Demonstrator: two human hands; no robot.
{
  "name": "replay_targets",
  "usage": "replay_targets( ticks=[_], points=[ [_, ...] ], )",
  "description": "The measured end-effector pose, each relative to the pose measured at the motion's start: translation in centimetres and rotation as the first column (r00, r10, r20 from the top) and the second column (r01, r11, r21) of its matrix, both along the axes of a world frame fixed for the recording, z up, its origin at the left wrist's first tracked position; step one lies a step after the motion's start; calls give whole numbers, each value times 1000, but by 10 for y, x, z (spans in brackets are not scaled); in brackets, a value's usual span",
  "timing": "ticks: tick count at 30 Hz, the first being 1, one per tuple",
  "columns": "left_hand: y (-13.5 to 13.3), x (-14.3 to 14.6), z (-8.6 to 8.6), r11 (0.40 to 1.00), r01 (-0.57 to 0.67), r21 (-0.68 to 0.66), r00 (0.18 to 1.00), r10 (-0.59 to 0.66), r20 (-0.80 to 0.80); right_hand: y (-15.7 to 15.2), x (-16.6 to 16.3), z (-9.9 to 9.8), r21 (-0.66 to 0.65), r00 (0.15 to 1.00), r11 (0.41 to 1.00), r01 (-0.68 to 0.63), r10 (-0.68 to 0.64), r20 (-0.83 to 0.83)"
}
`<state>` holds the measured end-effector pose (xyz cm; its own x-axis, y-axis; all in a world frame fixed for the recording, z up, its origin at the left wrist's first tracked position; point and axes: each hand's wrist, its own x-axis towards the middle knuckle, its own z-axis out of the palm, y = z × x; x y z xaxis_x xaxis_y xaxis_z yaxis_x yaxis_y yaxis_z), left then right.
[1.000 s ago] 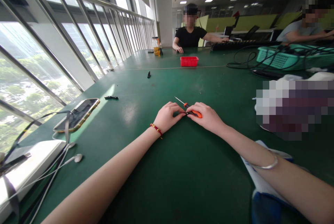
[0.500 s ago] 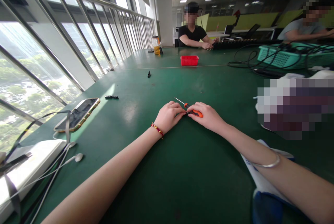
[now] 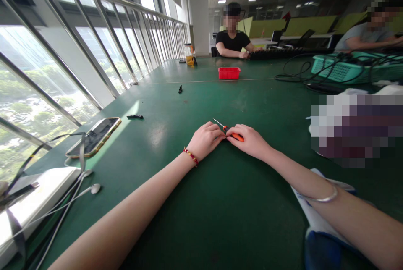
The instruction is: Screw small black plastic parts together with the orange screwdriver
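Note:
Both of my hands rest together on the green table [image 3: 220,215] in the middle of the view. My left hand [image 3: 204,140] is curled, its fingertips pinched against something small and dark that I cannot make out. My right hand [image 3: 250,140] is closed too, meeting the left at the fingertips. A small orange-handled screwdriver [image 3: 229,131] lies just beyond the fingers, its metal tip pointing away to the left; my right hand touches or covers part of its handle.
A phone [image 3: 94,136], white earphones [image 3: 91,188] and a white box lie at the left. Small black parts [image 3: 135,116] sit farther out. A red bin [image 3: 229,73], a teal basket [image 3: 346,68] with cables and two seated people are at the far end.
My hands have barely shifted, the fingertips staying pressed together. The person in black across the table pulled both arms toward the keyboard.

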<state>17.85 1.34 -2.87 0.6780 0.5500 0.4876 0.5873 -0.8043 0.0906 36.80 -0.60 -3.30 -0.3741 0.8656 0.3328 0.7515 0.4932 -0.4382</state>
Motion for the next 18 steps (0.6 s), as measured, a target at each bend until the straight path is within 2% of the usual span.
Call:
replay_targets(
  ticks=[13, 18],
  points=[
    [-2, 1, 3, 995, -4, 101, 993, 16, -120, 3, 0, -2, -23, 1000, 1000, 8, -8, -6],
    [-3, 1, 4, 993, -7, 116, 994, 20, -109, 3, 0, -1, -29, 1000, 999, 14, -15, -13]
  ],
)
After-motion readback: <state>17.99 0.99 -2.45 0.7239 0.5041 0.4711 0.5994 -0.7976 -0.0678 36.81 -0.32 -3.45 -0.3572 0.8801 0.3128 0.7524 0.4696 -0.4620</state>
